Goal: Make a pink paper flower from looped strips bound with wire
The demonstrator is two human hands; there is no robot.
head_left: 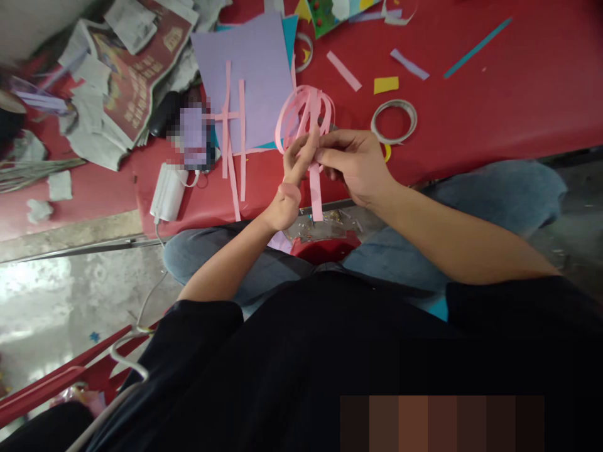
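Observation:
Between my two hands is a pink paper-strip ball (301, 103), made of several curved loops that meet near my fingers. My left hand (294, 169) grips it from the left, its fingers bent against the strips. My right hand (358, 160) pinches the strips from the right with thumb and forefinger. A straight pink strip end (316, 194) hangs down below my fingers, past the table's front edge. Where the loops join is hidden by my fingers. Close to my left hand, loose pink strips (242, 138) lie across a lilac paper sheet (254, 69).
A tape roll (409, 135) lies right of my hands on the red table (518, 94). Paper scraps, including a yellow piece (386, 85) and a blue strip (478, 48), are scattered behind. To the left are a white power bank (168, 191) with a cable and crumpled newspaper (141, 75).

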